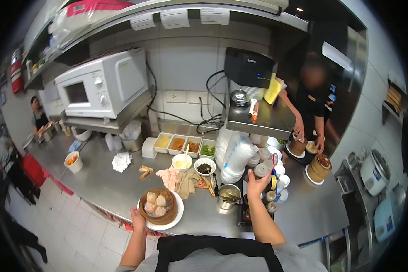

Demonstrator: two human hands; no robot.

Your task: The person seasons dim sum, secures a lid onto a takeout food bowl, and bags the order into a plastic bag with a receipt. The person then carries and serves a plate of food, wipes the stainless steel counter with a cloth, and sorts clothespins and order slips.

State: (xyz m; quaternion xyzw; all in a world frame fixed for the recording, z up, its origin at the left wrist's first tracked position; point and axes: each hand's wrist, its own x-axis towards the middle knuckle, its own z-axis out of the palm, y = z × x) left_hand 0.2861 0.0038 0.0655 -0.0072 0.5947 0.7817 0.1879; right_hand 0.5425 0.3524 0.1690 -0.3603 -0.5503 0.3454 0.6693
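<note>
Head view: gripped with left hand (139,221) a round white plate (180,212) under a brown bamboo steamer (157,220) of pale dumplings (156,205), near front edge of the steel bench (102,172); grasped with right hand (258,185) a small clear jar (261,170).

Tiled floor (77,222), pale wall (186,59), steel counter (106,183)

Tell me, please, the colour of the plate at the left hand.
The plate is white, seen in the head view.

Txt on hung papers (174,19) too sm. to read. Co-worker's head (314,72) blurred. L hand (139,220) partly hid. by plate (180,211). Jar (261,170) contents unclear.
</note>
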